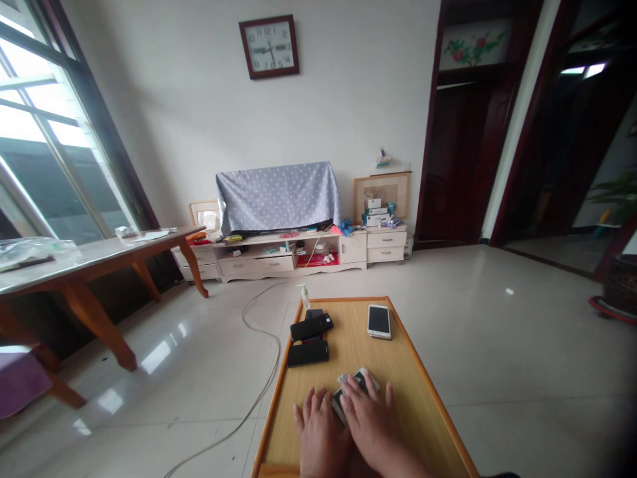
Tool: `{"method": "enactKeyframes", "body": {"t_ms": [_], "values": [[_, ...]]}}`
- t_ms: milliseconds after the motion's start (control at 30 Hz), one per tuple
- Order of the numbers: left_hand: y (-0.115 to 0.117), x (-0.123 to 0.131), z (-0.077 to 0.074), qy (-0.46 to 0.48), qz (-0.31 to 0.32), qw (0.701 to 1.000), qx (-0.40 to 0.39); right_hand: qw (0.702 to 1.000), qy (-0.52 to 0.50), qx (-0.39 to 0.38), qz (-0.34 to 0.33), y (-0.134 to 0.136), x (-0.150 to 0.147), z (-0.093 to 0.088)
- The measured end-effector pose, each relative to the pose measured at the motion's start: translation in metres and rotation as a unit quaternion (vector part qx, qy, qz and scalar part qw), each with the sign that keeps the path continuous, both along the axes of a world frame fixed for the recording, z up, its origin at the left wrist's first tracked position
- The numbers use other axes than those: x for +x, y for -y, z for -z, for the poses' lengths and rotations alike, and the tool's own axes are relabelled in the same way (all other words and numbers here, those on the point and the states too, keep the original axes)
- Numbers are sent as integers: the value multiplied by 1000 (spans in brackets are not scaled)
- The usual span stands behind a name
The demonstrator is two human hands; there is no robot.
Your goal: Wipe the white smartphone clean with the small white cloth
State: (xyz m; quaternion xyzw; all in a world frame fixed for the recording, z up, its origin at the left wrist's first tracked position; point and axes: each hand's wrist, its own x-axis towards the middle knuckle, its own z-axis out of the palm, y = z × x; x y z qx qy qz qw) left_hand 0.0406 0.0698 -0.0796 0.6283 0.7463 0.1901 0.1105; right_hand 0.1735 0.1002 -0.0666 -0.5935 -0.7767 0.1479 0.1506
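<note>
A white-edged smartphone (pixel 338 403) with a dark screen lies slantwise on the small wooden table (pixel 413 425), partly covered by my hands. My right hand (pixel 371 415) rests over it, fingers spread and reaching across the screen. Beside those fingertips shows a small crumpled white piece (pixel 342 378), perhaps tissue; how much of it is under the fingers is hidden. At the phone's left edge, my left hand (pixel 318 425) lies with its fingers stretched out on the tabletop.
Black phones (pixel 308 353) lie at the table's far left, some overlapping. A white phone (pixel 379 321) sits at the far right. Beyond the far left corner shows a pump bottle (pixel 304 296). A cable (pixel 269 378) runs along the floor; a larger table (pixel 99 265) stands left.
</note>
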Motion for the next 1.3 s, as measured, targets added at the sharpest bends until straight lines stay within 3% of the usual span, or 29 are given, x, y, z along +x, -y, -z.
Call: {"method": "enactKeyframes", "body": {"t_ms": [100, 333, 567, 800, 867, 1000, 1067, 1233, 1300], "values": [[0, -2, 1, 6, 3, 1000, -12, 999, -16, -5, -45, 8, -6, 1], [1, -1, 10, 7, -2, 1000, 29, 997, 30, -11, 74, -24, 10, 0], [-1, -13, 29, 51, 19, 998, 28, 998, -19, -18, -64, 20, -11, 3], [1, -4, 18, 43, 5, 997, 61, 996, 29, -6, 80, -19, 16, 1], [1, -5, 18, 46, 3, 997, 58, 998, 28, -9, 61, -11, 13, 0], [0, -10, 23, 48, 20, 998, 44, 998, -8, -34, -51, 25, -1, 5], [0, -11, 24, 43, 24, 998, 45, 997, -16, -35, -64, 31, 2, 9], [3, -4, 16, 23, 7, 998, 59, 998, 21, -4, 67, 6, 34, 13], [2, -3, 14, 18, 8, 998, 60, 997, 22, -2, 79, 5, 38, 13]]}}
